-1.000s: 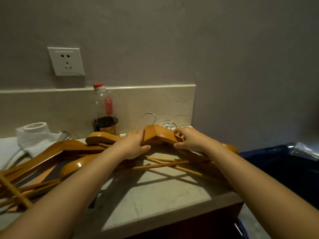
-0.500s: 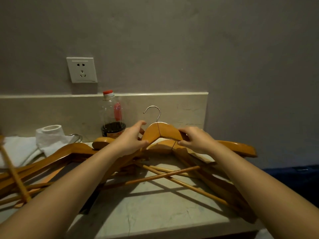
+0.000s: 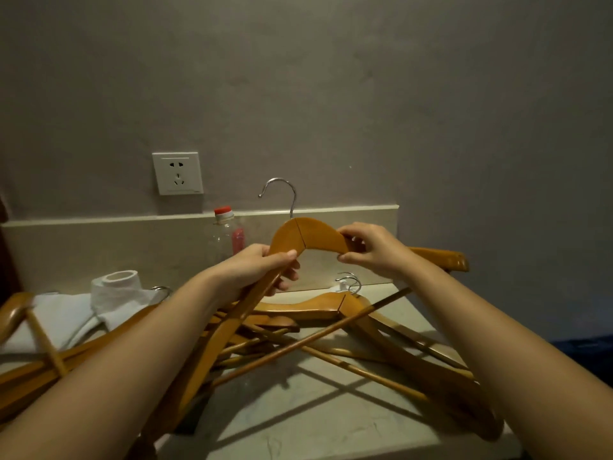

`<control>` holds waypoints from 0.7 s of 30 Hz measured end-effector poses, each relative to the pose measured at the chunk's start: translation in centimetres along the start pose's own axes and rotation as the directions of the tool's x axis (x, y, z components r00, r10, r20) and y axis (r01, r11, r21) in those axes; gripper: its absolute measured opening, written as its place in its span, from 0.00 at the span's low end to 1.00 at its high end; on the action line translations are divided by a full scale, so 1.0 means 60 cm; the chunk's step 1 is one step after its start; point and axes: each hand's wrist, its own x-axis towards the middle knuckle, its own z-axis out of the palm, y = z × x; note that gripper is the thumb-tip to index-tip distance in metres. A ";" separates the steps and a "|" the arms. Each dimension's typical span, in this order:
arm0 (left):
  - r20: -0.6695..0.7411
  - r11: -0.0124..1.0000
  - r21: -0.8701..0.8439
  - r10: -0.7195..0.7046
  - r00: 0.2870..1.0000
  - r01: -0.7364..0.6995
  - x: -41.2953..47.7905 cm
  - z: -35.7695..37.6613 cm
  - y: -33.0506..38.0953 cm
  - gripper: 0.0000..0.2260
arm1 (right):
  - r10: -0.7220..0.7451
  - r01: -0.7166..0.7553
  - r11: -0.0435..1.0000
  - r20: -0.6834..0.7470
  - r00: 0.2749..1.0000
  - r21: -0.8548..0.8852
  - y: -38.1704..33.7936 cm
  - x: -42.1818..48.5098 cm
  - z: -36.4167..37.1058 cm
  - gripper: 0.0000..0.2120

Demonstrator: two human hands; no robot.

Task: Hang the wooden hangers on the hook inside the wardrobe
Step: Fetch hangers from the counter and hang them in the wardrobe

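A wooden hanger [image 3: 308,234] with a silver metal hook [image 3: 280,194] is lifted above the counter, hook pointing up. My left hand [image 3: 262,268] grips its left shoulder, and my right hand [image 3: 368,249] pinches its right shoulder. Below it, several more wooden hangers [image 3: 318,310] lie tangled in a pile on the pale stone countertop [image 3: 331,413]. More hangers [image 3: 36,353] lie at the left edge. No wardrobe is in view.
A clear plastic bottle [image 3: 227,235] with a red cap stands against the backsplash. A toilet paper roll [image 3: 117,288] sits on white cloth [image 3: 59,313] at the left. A white wall socket [image 3: 177,173] is above. Dark blue fabric [image 3: 583,346] lies right of the counter.
Both hands took hold of the top hanger and raised it off the pile, so its hook now stands against the wall. The camera view has tilted upward.
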 end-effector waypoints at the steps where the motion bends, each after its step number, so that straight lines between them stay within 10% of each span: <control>1: -0.032 1.000 -0.012 0.016 0.999 -0.016 -0.005 -0.006 0.007 0.14 | 0.003 -0.003 1.000 -0.031 1.000 0.012 -0.008 0.005 0.001 0.18; 10: -0.323 0.998 0.012 0.069 0.944 -0.069 -0.023 -0.045 0.030 0.12 | 0.070 -0.064 0.998 -0.293 0.954 0.029 -0.009 -0.036 0.011 0.17; 14: -0.415 0.991 -0.095 0.051 0.908 -0.099 -0.022 -0.041 0.030 0.10 | 0.283 -0.282 0.959 -0.034 0.959 0.025 0.008 -0.068 0.027 0.06; 21: -0.436 0.985 -0.121 0.057 0.898 -0.121 -0.038 -0.040 0.013 0.12 | 0.619 -0.621 0.782 0.200 0.759 -0.064 0.061 -0.076 0.093 0.20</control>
